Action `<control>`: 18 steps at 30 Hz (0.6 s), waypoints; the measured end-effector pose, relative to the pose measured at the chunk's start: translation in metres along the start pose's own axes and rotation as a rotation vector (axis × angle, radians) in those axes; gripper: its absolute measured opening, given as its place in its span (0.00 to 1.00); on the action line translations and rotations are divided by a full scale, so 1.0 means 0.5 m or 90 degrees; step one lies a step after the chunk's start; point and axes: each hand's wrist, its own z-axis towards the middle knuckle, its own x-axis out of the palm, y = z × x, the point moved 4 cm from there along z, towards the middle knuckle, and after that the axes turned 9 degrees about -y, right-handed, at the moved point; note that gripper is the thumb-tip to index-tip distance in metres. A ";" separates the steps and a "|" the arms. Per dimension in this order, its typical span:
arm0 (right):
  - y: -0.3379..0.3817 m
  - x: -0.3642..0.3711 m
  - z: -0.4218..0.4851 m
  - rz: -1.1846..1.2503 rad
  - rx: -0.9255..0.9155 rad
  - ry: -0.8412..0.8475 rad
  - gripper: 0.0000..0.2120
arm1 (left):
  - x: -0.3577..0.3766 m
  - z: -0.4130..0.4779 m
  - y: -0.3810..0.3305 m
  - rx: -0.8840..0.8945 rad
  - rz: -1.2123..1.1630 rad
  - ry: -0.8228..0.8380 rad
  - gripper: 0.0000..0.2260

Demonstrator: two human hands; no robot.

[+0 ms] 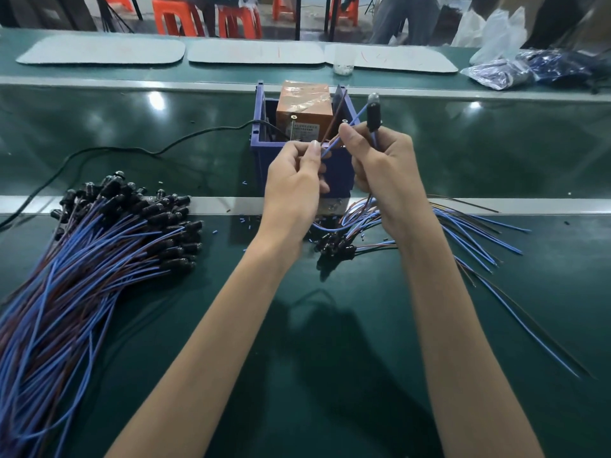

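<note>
Above the far edge of the green tabletop (330, 408), the right hand (383, 160) is gripping the apparently light, rigid black cylindrical lamp holder (373, 115) by its body, while the left hand (294, 183) is pinching its 2 thin, flexible blue and brown lead wires (332, 146) near their ends for control.

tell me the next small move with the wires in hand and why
Probably ease the wire tips forward into the blue box machine. The right hand grips the black lamp holder upright, the left hand pinches its blue wire near the end, and the brown wire points at the machine just behind. Short blue offcuts around its base suggest ends get trimmed there.
</note>
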 end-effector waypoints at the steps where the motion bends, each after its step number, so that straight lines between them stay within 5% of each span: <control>1: -0.001 -0.001 0.001 0.014 0.003 -0.004 0.12 | -0.004 0.003 -0.001 0.006 0.003 -0.011 0.11; 18: -0.007 -0.029 0.018 0.148 0.031 -0.106 0.11 | -0.109 0.071 -0.026 0.136 0.105 -0.054 0.06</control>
